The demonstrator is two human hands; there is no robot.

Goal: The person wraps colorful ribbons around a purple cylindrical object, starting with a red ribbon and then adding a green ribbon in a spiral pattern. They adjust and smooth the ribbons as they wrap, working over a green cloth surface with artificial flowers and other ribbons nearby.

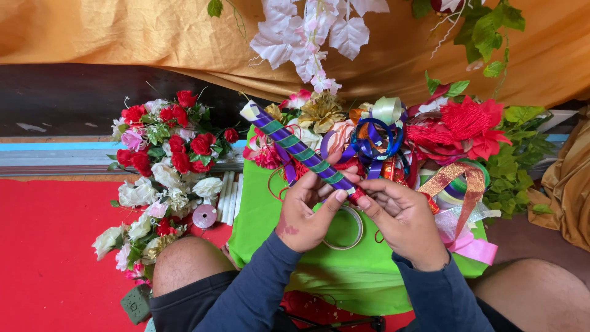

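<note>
Over the green cloth: ribbon-wrapped stick, left hand gripping its shaft steady, right hand pinching its red end.

1. You are holding the wrapped stick over the middle of the cloth-covered stand, your left hand beside your right hand.
2. The tape ring is lying on the stand under your hands.
3. The ribbon pile is sitting along the stand's far edge.
4. The flower bunch is lying on the floor left of the stand.
</note>
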